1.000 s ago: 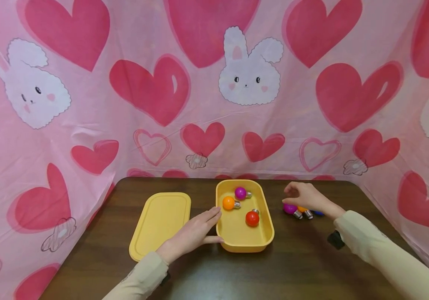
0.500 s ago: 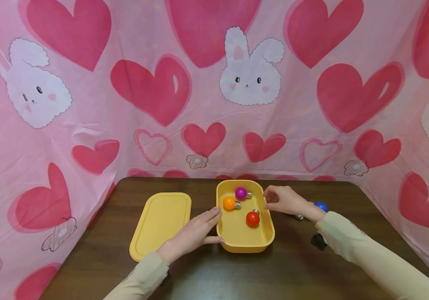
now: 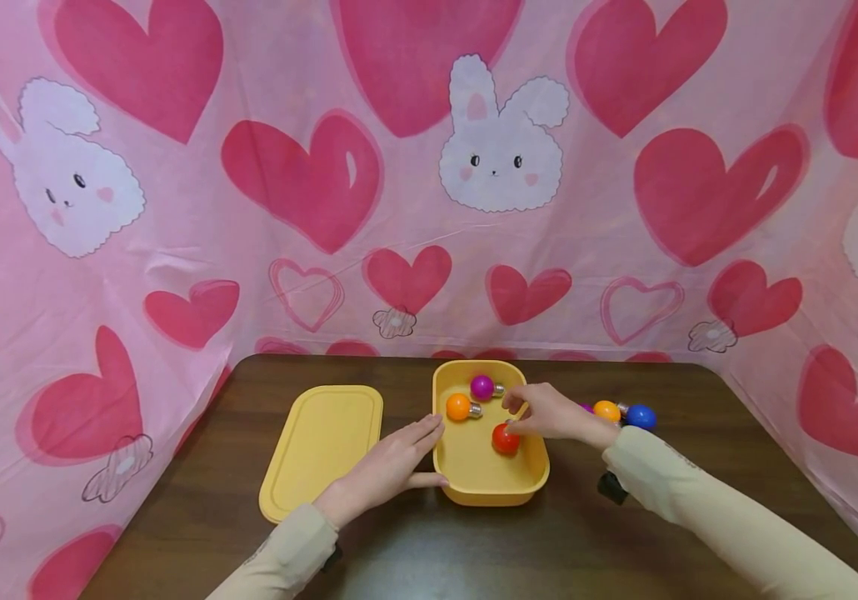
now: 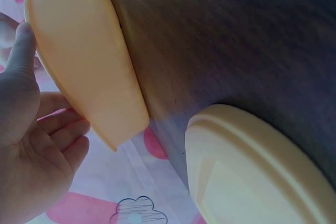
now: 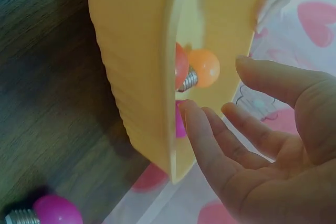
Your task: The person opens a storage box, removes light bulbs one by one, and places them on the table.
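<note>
A yellow plastic box (image 3: 474, 468) stands on the table, with a red light bulb (image 3: 505, 439), an orange bulb (image 3: 457, 407) and a purple bulb (image 3: 482, 387) lying inside. My left hand (image 3: 391, 462) touches its left rim, fingers and thumb extended; the left wrist view also shows this hand (image 4: 42, 124) against the box wall. Over the box's right side is my right hand (image 3: 556, 412), above the red bulb. In the right wrist view the thumb and fingers of that hand (image 5: 273, 135) are spread apart with nothing between them.
Right of the box lie another purple bulb (image 3: 586, 408), another orange bulb (image 3: 606, 411) and a blue bulb (image 3: 641, 417), partly behind my right hand. A flat yellow lid (image 3: 320, 450) lies to the left. Pink heart-patterned cloth (image 3: 414, 225) hangs behind the dark wooden table (image 3: 429, 550).
My right hand has moved left from the loose bulbs to over the box. The bulbs it covered show again. The left hand and the bulbs in the box stay put.
</note>
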Action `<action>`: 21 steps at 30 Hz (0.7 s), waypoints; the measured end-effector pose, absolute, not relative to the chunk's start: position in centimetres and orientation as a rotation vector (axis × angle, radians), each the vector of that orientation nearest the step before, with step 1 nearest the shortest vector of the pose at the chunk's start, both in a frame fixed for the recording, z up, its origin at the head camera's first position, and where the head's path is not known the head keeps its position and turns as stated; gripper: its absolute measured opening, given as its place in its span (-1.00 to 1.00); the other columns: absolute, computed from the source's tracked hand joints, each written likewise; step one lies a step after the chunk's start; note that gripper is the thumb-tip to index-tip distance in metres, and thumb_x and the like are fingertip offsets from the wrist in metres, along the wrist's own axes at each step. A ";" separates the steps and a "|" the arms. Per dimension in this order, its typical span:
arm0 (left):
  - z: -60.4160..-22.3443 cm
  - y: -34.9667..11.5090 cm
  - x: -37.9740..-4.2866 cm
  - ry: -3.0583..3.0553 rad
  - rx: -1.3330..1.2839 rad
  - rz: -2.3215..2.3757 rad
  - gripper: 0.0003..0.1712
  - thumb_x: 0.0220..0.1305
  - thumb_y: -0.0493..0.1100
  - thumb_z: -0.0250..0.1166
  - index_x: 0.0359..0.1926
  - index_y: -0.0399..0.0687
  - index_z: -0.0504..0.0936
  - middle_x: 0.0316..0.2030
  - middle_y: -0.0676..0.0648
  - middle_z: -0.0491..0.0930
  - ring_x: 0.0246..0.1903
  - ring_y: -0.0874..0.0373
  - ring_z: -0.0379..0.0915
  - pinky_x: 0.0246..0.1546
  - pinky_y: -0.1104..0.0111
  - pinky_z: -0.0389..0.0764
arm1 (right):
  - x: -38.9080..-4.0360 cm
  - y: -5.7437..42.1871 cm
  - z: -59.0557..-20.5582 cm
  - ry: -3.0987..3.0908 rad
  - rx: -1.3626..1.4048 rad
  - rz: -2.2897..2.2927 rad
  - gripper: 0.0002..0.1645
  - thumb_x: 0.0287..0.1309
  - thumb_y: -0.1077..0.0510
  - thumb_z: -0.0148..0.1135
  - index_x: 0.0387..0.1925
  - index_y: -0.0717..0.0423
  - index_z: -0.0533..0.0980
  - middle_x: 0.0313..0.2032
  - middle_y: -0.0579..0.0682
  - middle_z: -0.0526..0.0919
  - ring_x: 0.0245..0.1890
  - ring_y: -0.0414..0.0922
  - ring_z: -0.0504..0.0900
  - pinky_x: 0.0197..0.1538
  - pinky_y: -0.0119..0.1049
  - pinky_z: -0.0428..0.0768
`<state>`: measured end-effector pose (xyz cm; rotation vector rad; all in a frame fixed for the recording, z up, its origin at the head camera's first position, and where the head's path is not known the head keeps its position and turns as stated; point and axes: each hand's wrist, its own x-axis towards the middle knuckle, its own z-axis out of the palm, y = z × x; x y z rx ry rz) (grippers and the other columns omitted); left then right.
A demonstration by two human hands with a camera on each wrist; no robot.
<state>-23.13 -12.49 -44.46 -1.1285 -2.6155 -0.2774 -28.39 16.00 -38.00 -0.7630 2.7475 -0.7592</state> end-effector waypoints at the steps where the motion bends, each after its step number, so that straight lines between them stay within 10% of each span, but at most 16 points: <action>1: -44.5 -12.5 -23.1 -2.626 -1.127 -0.279 -0.07 0.19 0.31 0.29 0.38 -0.25 0.40 0.38 -0.23 0.41 0.33 -0.07 0.43 0.26 0.16 0.55 | -28.4 15.9 -38.1 2.742 -0.784 -0.753 -0.65 0.05 0.16 0.46 -0.15 0.21 0.54 -0.20 0.19 0.68 -0.29 -0.08 0.67 -0.11 -0.18 0.76; 21: -44.2 -12.4 -23.0 -2.674 -1.121 -0.314 -0.06 0.18 0.30 0.30 0.39 -0.24 0.38 0.41 -0.20 0.37 0.36 -0.05 0.39 0.29 0.17 0.52 | -28.6 14.5 -39.1 2.775 -0.865 -0.486 -0.65 -0.11 0.39 0.47 -0.22 0.26 0.56 -0.27 0.13 0.68 -0.32 -0.05 0.58 -0.10 -0.16 0.73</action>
